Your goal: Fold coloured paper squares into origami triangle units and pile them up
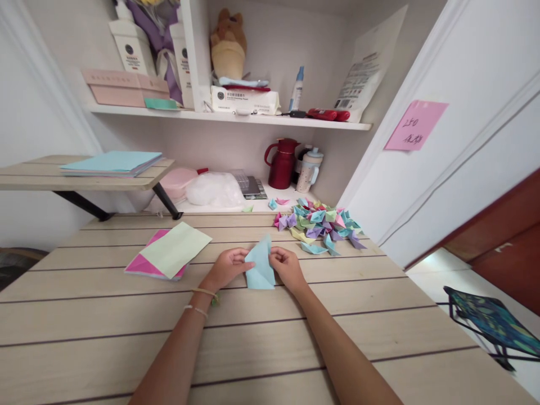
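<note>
Blue paper (260,272), creased, was held between the hands, above or on the table (253,349); contact could not be determined. Its left side was pinched by the left hand (229,266), its right edge by the right hand (289,268). The long axis was aligned fore-and-aft, far tip angled slightly right; neither hand was judged nearer.

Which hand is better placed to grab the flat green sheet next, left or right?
Probably the left hand. The green sheet lies on that side, nearer to it than to the right hand. Both hands hold the blue paper, so the left would need to let go.
</note>
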A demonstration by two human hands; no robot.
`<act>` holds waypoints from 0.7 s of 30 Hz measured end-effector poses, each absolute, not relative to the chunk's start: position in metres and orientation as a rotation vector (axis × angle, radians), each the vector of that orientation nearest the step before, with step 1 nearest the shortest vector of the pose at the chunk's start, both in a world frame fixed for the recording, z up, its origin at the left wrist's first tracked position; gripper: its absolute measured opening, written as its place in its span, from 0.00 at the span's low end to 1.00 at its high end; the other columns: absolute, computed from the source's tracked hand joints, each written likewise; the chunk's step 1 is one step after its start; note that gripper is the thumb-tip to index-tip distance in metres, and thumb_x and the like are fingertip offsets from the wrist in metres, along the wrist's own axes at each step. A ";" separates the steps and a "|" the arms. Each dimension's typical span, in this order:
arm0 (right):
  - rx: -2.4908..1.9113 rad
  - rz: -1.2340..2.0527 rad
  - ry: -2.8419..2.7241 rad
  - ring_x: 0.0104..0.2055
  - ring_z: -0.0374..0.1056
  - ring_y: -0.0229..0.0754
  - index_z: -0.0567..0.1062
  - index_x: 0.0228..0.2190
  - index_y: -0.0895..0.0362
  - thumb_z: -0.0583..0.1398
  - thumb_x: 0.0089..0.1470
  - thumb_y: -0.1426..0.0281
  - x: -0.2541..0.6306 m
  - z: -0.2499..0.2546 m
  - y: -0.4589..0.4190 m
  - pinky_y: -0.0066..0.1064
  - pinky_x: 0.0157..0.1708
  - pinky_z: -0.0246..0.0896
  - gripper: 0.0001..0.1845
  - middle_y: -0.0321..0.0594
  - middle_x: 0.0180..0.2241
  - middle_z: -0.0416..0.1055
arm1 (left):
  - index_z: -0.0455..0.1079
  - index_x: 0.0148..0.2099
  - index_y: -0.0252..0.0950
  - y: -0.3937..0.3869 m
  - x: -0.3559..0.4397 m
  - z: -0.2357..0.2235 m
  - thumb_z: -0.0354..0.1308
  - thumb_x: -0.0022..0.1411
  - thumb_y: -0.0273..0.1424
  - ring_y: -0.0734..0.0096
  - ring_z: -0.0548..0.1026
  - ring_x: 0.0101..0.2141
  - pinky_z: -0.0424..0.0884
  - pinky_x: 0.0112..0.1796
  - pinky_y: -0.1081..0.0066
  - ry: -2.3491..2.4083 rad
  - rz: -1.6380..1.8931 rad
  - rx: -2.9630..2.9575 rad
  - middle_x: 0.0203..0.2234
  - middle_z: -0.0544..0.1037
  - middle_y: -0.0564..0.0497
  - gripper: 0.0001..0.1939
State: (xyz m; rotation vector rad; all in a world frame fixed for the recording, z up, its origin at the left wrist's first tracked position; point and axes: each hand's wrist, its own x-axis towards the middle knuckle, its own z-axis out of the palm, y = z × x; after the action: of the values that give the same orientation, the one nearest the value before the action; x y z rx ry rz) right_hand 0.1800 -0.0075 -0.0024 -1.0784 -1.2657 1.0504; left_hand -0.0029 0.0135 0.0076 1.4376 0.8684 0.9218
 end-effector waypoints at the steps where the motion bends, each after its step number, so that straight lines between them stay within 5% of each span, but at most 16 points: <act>1: -1.075 1.056 -1.220 0.18 0.54 0.32 0.73 0.25 0.59 0.60 0.41 0.64 0.181 -0.003 -0.007 0.23 0.18 0.50 0.11 0.31 0.15 0.60 | 0.70 0.36 0.32 0.014 -0.003 0.008 0.64 0.44 0.35 0.69 0.74 0.28 0.69 0.33 0.71 0.876 0.929 1.439 0.27 0.78 0.48 0.17; 8: -0.908 1.259 -1.265 0.25 0.66 0.38 0.73 0.36 0.57 0.62 0.41 0.64 0.179 0.000 -0.010 0.29 0.27 0.61 0.18 0.36 0.25 0.72 | 0.67 0.40 0.32 0.017 -0.006 0.010 0.58 0.51 0.35 0.73 0.70 0.22 0.65 0.26 0.74 0.876 0.880 1.464 0.20 0.75 0.52 0.15; 14: -0.927 1.155 -1.495 0.35 0.69 0.44 0.77 0.36 0.54 0.58 0.45 0.66 0.179 0.006 -0.015 0.33 0.33 0.63 0.15 0.40 0.36 0.75 | 0.67 0.40 0.33 0.017 -0.006 0.010 0.55 0.53 0.32 0.75 0.68 0.19 0.62 0.23 0.76 0.810 0.871 1.470 0.17 0.71 0.56 0.12; 21: -0.960 1.080 -1.476 0.32 0.69 0.42 0.79 0.32 0.56 0.58 0.43 0.72 0.182 -0.002 -0.011 0.31 0.31 0.63 0.13 0.40 0.30 0.76 | 0.67 0.39 0.32 0.015 -0.002 0.011 0.56 0.53 0.36 0.74 0.70 0.24 0.65 0.27 0.75 0.854 0.924 1.458 0.24 0.74 0.51 0.14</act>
State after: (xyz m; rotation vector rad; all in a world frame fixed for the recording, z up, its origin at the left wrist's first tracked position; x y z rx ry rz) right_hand 0.1824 -0.0111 -0.0024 -0.9604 -1.4758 1.0795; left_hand -0.0024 0.0153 0.0112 1.4576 0.8541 0.9237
